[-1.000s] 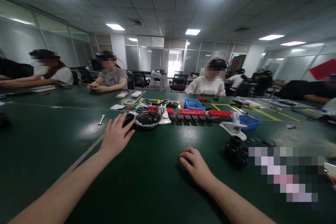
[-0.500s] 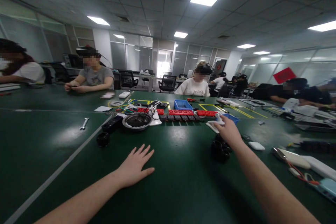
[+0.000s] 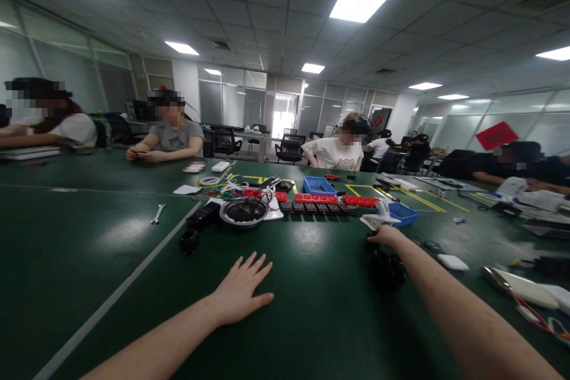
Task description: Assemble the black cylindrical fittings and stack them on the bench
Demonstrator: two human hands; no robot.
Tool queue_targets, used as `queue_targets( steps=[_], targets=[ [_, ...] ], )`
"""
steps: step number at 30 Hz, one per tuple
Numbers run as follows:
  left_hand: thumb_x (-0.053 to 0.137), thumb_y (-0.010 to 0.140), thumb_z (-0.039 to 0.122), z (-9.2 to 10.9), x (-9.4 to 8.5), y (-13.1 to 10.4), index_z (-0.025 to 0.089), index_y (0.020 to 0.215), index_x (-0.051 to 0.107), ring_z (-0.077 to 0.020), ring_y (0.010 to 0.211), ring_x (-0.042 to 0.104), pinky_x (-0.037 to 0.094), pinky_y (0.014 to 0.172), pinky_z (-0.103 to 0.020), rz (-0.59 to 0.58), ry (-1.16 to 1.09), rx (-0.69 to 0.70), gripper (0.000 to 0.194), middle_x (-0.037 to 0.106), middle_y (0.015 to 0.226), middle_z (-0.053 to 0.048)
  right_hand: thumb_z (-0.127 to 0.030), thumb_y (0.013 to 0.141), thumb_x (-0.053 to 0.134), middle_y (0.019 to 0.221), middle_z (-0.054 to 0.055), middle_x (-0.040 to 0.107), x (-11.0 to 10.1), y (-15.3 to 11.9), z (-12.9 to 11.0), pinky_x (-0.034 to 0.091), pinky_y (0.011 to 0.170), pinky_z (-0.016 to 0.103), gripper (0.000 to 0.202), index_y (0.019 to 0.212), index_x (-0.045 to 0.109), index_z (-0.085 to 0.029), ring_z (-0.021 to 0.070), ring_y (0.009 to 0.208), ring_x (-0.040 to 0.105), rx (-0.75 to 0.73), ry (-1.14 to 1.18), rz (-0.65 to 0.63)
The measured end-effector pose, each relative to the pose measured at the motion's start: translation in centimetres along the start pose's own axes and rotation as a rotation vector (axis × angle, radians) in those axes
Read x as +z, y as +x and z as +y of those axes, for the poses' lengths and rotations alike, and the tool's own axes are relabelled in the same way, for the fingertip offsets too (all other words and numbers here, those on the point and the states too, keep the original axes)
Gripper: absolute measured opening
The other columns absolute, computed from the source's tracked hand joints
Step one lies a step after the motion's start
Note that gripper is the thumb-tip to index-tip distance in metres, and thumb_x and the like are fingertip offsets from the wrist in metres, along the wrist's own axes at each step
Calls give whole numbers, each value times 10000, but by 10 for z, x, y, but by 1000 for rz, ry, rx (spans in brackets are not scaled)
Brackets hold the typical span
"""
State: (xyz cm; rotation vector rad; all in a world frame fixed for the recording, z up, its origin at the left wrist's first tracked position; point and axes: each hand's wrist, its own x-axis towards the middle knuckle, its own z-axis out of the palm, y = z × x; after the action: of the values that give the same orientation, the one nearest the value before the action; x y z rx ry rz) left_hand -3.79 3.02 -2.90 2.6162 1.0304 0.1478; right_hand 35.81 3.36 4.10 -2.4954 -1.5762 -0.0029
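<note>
My left hand (image 3: 244, 290) lies flat on the green table with its fingers spread and holds nothing. My right hand (image 3: 386, 238) is at the top of a cluster of black round parts (image 3: 388, 271), its fingers bent and closed on a black round part that they mostly hide. Just beyond it stands a white clamp-like piece (image 3: 378, 217), in front of a blue tray (image 3: 404, 214). Another black round part (image 3: 189, 241) sits apart, to the left of my left hand.
A metal bowl (image 3: 226, 221), a black power strip (image 3: 312, 208) and red strips (image 3: 316, 198) lie across the middle. Farther back is a blue bin (image 3: 319, 185). A wrench (image 3: 158, 214) lies left; a white box (image 3: 452, 262) lies right. Several people sit around the table.
My right hand has come back from the white clamp-like piece to the black round parts and closed there. My left hand stays flat on the table. The view has shifted slightly.
</note>
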Motion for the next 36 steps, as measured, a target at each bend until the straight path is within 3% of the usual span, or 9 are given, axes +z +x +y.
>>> queue_targets(
  steps=[4, 7, 10, 13, 16, 18, 23, 27, 36],
  targets=[
    [337, 803, 642, 2, -2, -2, 270, 1356, 213, -286, 1308, 120, 122, 1030, -532, 3, -17, -30, 678, 175, 1435, -58, -287, 853, 507, 1074, 63, 546, 8, -13, -73, 467, 770, 377, 256, 1072, 522, -156, 189, 910, 554, -253, 42, -245],
    [280, 838, 616, 0, -2, -5, 221, 1379, 126, -254, 1309, 148, 143, 1046, -484, 68, -66, -49, 687, 153, 1441, -75, -236, 700, 673, 1020, 5, 606, 16, -59, -130, 433, 806, 278, 427, 1108, 546, -251, 178, 914, 564, -532, 129, -366],
    [250, 823, 647, -2, -3, -10, 186, 1384, 119, -249, 1301, 179, 178, 1050, -436, 172, -134, 8, 738, 168, 1441, -92, -251, 642, 706, 1044, -7, 601, 13, -117, -155, 421, 808, 275, 521, 1132, 534, -289, 180, 916, 560, -925, 229, -521],
    [230, 779, 704, 3, -4, -17, 216, 1366, 200, -267, 1273, 233, 199, 1043, -420, 239, -204, 153, 764, 250, 1416, -79, -255, 627, 704, 1100, 50, 566, 6, -153, -148, 401, 838, 335, 593, 1182, 495, -250, 230, 994, 514, -1084, 273, -579],
    [176, 758, 733, 13, -4, -22, 238, 1327, 284, -291, 1222, 297, 232, 1020, -429, 260, -291, 242, 762, 337, 1358, -80, -323, 554, 736, 1194, 98, 492, 9, -158, -131, 359, 892, 377, 866, 1308, 328, -194, 268, 1055, 455, -1006, 341, -523],
    [187, 738, 753, 21, -4, -23, 232, 1285, 348, -301, 1166, 349, 272, 989, -430, 276, -337, 271, 772, 396, 1289, -96, -366, 516, 748, 1178, 97, 492, 20, -153, -123, 354, 891, 381, 913, 1305, 326, -183, 267, 1026, 459, -983, 373, -522],
    [408, 720, 701, 34, -9, -24, 272, 1153, 491, -260, 960, 458, 387, 842, -371, 178, -322, 326, 616, 501, 1049, -76, -416, 515, 744, 971, 38, 543, 49, -146, -125, 371, 789, 345, 605, 1054, 559, -213, 222, 877, 472, -1067, 361, -498],
    [554, 753, 518, 37, -11, -22, 285, 1118, 511, -220, 874, 492, 401, 764, -322, 111, -356, 356, 435, 547, 972, -48, -369, 559, 734, 941, 23, 548, 59, -145, -127, 355, 782, 328, 488, 995, 580, -210, 203, 864, 464, -1120, 387, -500],
    [682, 694, 307, 47, -4, -23, 266, 1030, 515, -193, 902, 500, 413, 779, -290, 59, -493, 243, 378, 540, 989, -12, -303, 635, 701, 928, 2, 563, 60, -140, -117, 376, 778, 272, 314, 910, 592, -199, 165, 872, 490, -1157, 490, -537]
  ],
)
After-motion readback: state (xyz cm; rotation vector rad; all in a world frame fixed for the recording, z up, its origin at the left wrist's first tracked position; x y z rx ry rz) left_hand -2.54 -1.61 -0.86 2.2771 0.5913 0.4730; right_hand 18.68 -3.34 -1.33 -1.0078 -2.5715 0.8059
